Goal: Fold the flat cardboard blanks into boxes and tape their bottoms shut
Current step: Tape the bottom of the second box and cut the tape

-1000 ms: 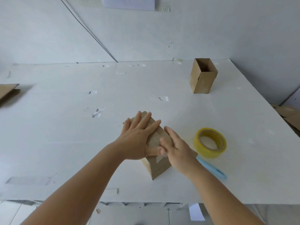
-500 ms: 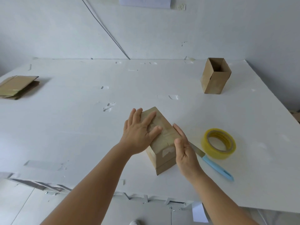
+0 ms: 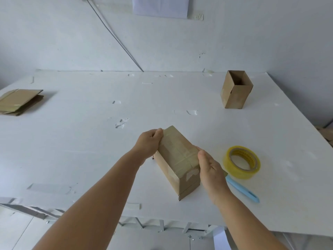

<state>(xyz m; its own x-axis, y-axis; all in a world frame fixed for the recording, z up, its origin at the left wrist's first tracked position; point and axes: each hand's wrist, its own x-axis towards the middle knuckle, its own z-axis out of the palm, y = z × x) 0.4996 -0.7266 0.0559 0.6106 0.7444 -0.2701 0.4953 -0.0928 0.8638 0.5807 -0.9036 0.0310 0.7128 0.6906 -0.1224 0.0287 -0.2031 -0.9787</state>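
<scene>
From the head view we see a brown corrugated cardboard box [image 3: 177, 161], its upturned bottom glossy with clear tape, just left of the yellow tape roll [image 3: 242, 162] on the white table [image 3: 90, 141]; our left hand [image 3: 148, 143] and right hand [image 3: 210, 170] grip its ends

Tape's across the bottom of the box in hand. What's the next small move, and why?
Probably lift the box, turn it upright and set it by the finished box. Tape strips already cross its upturned bottom, the left hand and right hand grip its two sides rather than press on top, and the tape roll lies untouched on the table.
</scene>
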